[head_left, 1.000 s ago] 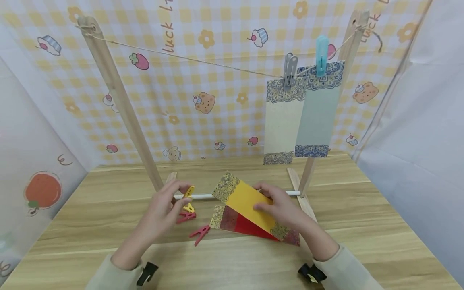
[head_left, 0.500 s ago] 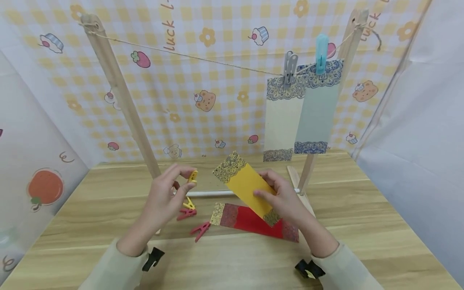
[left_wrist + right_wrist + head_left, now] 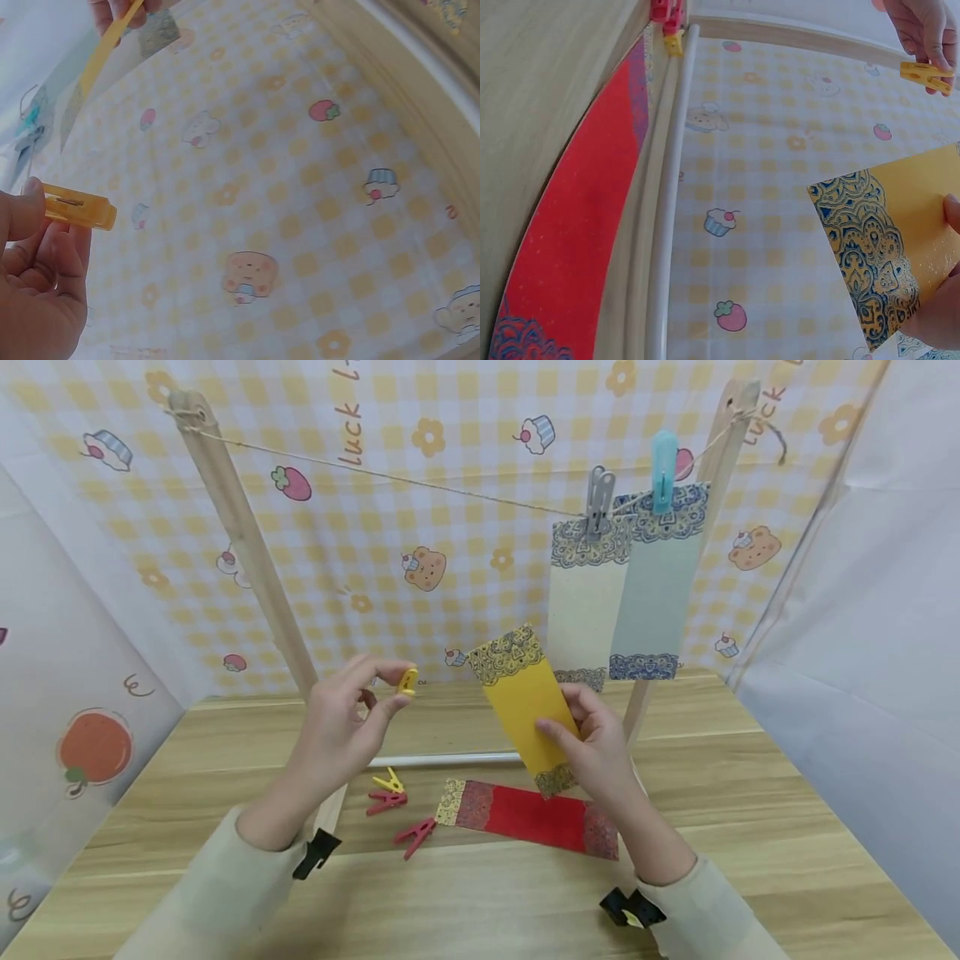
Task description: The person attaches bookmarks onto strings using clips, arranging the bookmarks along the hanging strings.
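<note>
My left hand (image 3: pixel 348 714) pinches a yellow clothespin (image 3: pixel 407 682) between thumb and fingertips, raised over the table; in the left wrist view the same clothespin (image 3: pixel 80 207) lies sideways with its metal spring showing. To the right, my right hand (image 3: pixel 598 735) holds a yellow card (image 3: pixel 525 706) by its right edge, thumb in front. Dark lace-like patterns border the card at both ends, and it leans up to the left. Below lies a red patterned card (image 3: pixel 536 818) on the table. Near its left end are two red clothespins (image 3: pixel 415 837) and another yellow clothespin (image 3: pixel 389 780).
A string (image 3: pixel 420 483) runs between two wooden posts (image 3: pixel 247 539). On its right part hang a cream card (image 3: pixel 585 610) under a grey clothespin (image 3: pixel 598 502) and a grey-green card (image 3: pixel 656 593) under a blue clothespin (image 3: pixel 663 472). A white rod (image 3: pixel 450 759) joins the posts low down.
Both hands have risen from the table toward the string. The yellow card has lifted off the red card and turned more upright; the pinched yellow clothespin has come up too.
</note>
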Demonstrator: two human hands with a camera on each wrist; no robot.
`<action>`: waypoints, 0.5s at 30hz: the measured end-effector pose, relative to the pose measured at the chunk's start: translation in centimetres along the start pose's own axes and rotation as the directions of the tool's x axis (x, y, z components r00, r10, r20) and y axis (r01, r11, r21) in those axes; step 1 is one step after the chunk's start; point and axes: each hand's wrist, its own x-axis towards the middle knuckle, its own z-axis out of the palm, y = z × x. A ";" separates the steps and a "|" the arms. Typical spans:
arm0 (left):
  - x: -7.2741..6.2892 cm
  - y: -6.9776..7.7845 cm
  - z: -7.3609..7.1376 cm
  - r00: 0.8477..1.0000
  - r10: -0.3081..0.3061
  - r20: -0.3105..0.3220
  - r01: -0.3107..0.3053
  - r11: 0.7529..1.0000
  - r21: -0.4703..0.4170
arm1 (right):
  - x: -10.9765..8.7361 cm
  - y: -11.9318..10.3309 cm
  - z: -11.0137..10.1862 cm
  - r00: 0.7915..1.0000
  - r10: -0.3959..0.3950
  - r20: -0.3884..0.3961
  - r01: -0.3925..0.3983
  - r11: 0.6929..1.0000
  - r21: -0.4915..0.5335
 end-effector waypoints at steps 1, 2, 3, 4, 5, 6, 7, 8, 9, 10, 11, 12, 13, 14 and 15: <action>0.3 0.2 -0.1 1.000 0.010 -0.001 -0.010 1.000 0.000 | 0.0 -0.1 0.0 1.000 0.001 -0.010 -0.001 1.000 0.005; 0.7 0.3 -0.2 1.000 0.019 -0.003 -0.019 1.000 0.000 | 0.1 -0.2 0.1 1.000 0.002 -0.019 -0.002 1.000 0.008; 1.0 0.4 -0.2 1.000 0.025 -0.004 -0.025 1.000 -0.003 | 0.1 -0.3 0.1 1.000 0.007 -0.030 -0.006 1.000 0.015; 1.3 0.6 -0.3 1.000 0.030 -0.006 -0.030 1.000 -0.008 | 0.2 -0.5 0.2 0.999 0.015 -0.041 -0.014 1.000 0.023; 1.6 0.7 -0.3 0.999 0.037 -0.011 -0.037 0.999 -0.016 | 0.2 -0.6 0.3 0.998 0.024 -0.054 -0.022 0.999 0.030; 1.9 0.8 -0.3 0.999 0.043 -0.017 -0.043 0.999 -0.019 | 0.3 -0.7 0.3 0.997 0.031 -0.065 -0.028 0.999 0.035; 2.3 0.9 -0.3 0.999 0.048 -0.024 -0.049 0.998 -0.025 | 0.3 -0.9 0.4 0.996 0.038 -0.075 -0.035 0.999 0.041; 2.6 0.9 -0.3 0.998 0.053 -0.032 -0.054 0.998 -0.030 | 0.4 -1.0 0.4 0.995 0.045 -0.085 -0.042 0.998 0.045; 2.9 1.0 -0.4 0.997 0.058 -0.041 -0.060 0.997 -0.039 | 0.4 -1.1 0.5 0.994 0.049 -0.094 -0.044 0.998 0.052; 3.3 1.1 -0.4 0.997 0.065 -0.052 -0.068 0.997 -0.046 | 0.5 -1.2 0.5 0.994 0.048 -0.102 -0.042 0.998 0.055; 3.6 1.2 -0.4 0.996 0.070 -0.063 -0.073 0.996 -0.054 | 0.5 -1.3 0.5 0.993 0.043 -0.111 -0.037 0.997 0.062; 3.8 1.4 -0.4 0.995 0.071 -0.072 -0.075 0.995 -0.058 | 0.6 -1.3 0.6 0.992 0.037 -0.120 -0.028 0.997 0.072; 4.1 1.5 -0.4 0.994 0.071 -0.078 -0.076 0.995 -0.064 | 0.7 -1.4 0.6 0.991 0.033 -0.131 -0.022 0.996 0.083; 4.3 1.6 -0.5 0.994 0.069 -0.084 -0.075 0.995 -0.068 | 0.8 -1.4 0.7 0.989 0.028 -0.144 -0.014 0.996 0.093; 4.5 1.7 -0.5 0.994 0.067 -0.089 -0.074 0.995 -0.073 | 0.9 -1.4 0.8 0.988 0.026 -0.155 -0.011 0.995 0.102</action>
